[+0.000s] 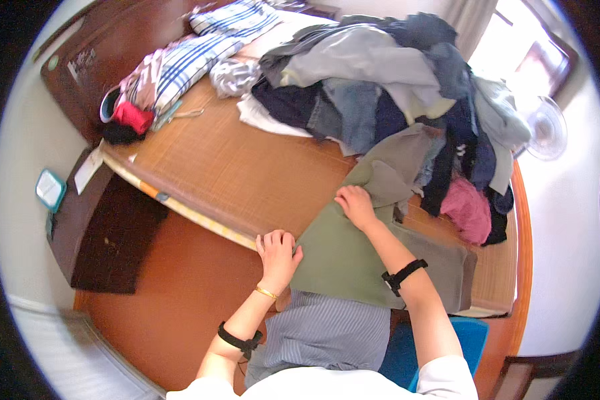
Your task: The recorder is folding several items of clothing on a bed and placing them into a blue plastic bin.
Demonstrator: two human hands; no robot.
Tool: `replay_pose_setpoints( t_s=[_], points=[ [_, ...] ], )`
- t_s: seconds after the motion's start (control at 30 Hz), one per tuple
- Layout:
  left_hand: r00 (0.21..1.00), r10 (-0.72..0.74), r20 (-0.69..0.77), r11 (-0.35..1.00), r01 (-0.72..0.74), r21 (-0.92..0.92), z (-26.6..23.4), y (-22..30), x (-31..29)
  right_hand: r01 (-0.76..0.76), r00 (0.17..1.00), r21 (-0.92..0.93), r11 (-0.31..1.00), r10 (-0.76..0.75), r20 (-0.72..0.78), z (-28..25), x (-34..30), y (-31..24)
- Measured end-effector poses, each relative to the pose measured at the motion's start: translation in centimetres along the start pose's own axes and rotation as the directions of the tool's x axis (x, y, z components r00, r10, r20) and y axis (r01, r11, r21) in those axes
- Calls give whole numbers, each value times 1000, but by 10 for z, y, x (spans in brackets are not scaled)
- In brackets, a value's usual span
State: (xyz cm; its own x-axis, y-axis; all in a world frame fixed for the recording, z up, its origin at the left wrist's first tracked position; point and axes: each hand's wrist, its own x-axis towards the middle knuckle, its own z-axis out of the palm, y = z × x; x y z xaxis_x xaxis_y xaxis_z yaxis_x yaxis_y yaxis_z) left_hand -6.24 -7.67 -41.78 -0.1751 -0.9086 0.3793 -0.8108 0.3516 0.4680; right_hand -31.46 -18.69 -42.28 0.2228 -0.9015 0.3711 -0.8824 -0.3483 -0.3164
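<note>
An olive-green garment [340, 257] lies spread over the near edge of the bed and hangs toward my lap. My left hand [278, 259] is at its left edge, beside the mattress rim, with the fingers curled and the thumb against the cloth. Farther up, my right hand [357, 208] pinches the upper part of the same garment, where a bunched grey-green fold [393, 163] begins. A greyish-brown piece of cloth [440, 267] extends to the right under my right forearm. Whether it belongs to the same garment, I cannot tell.
A large heap of clothes [367, 60] covers the bed's far right, with a pink cloth [467, 210] at its near end. Plaid bedding [197, 63] lies by the headboard. A woven mat [233, 160] covers the bed. A blue seat [440, 353] and a fan [547, 128] are at right.
</note>
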Motion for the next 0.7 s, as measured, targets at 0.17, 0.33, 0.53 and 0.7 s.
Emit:
replay_pose_setpoints(
  t_s=[0.17, 0.33, 0.53, 0.7],
  points=[
    [969, 243, 37, 947, -229, -226, 3, 25, 35, 31, 999, 163, 986, -27, -26, -70, 8, -41],
    [815, 478, 327, 863, -367, -346, 52, 60, 74, -199, 921, -269, 943, 86, -379, -105, -28, -9],
    [683, 707, 186, 641, -729, 241, 93, 71, 76, -239, 938, 277, 931, 295, -181, -90, -86, 74],
    [686, 653, 321, 741, -666, -84, 83, 42, 89, -118, 858, 57, 991, 130, -498, -163, -82, 50]
  ],
)
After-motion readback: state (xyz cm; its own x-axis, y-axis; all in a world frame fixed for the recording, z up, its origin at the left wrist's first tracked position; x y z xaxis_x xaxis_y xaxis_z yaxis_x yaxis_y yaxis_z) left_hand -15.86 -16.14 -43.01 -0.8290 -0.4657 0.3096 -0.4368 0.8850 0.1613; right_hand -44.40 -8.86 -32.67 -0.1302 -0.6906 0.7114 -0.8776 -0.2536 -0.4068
